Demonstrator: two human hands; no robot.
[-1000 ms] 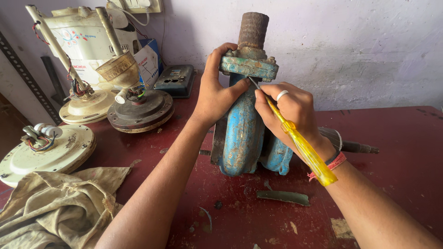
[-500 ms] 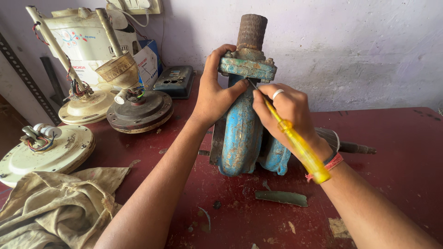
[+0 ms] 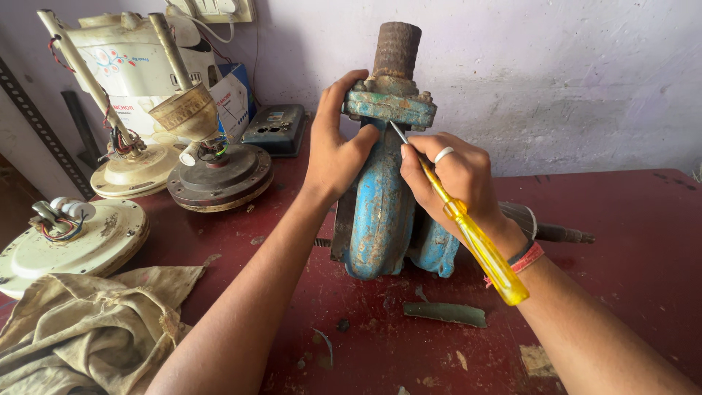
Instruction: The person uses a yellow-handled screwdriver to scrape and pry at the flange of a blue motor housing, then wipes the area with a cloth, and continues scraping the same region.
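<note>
two hands (image 3: 333, 157) (image 3: 457, 179) work beside white-blue carton (image 3: 232, 91).

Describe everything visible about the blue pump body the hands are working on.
The blue pump body is a worn cast-metal casing with chipped paint and rust, standing upright on the dark red table. A teal flange tops it, carrying a rusty pipe stub. A shaft protrudes behind on the right. The left hand grips its upper left side; the right hand holds a yellow-handled screwdriver, tip just under the flange.
</note>
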